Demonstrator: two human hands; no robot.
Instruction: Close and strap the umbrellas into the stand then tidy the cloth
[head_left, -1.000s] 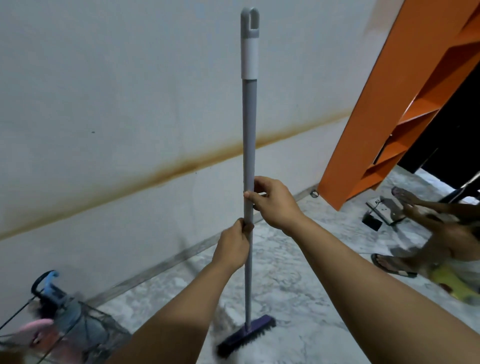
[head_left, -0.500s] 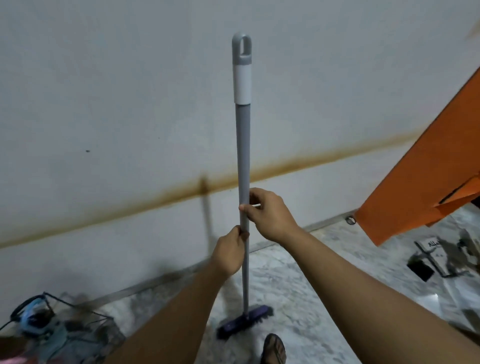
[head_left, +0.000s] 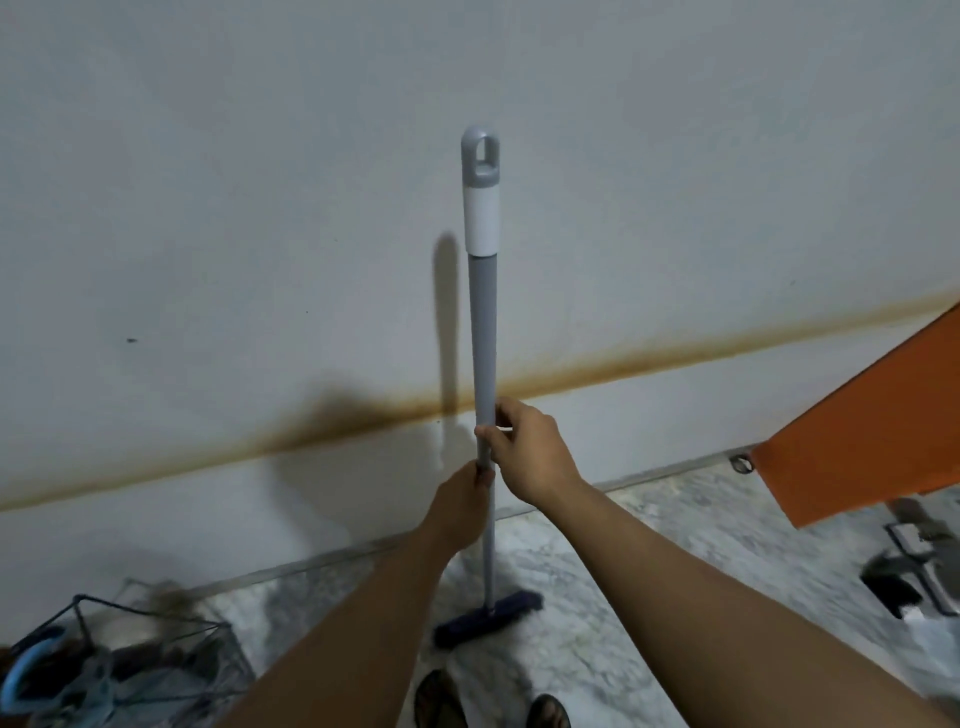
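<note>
A long grey broom (head_left: 480, 322) with a white band and a hanging loop at its top stands upright close to the white wall. Its dark purple brush head (head_left: 488, 617) rests on the marble floor. My right hand (head_left: 530, 452) is closed around the pole about halfway up. My left hand (head_left: 462, 512) grips the pole just below it. At the bottom left stands a black wire stand (head_left: 156, 631) holding blurred items, among them a curved blue handle (head_left: 28, 662).
An orange slanted panel (head_left: 862, 431) juts in at the right. Grey and black objects (head_left: 914, 566) lie on the floor below it. My sandalled feet (head_left: 488, 701) show at the bottom edge. A rusty stain line (head_left: 623, 364) runs along the wall.
My view has swung left and down, so the orange panel slid towards the right edge. The broom now stands nearer the wall, with both hands still on its pole.
</note>
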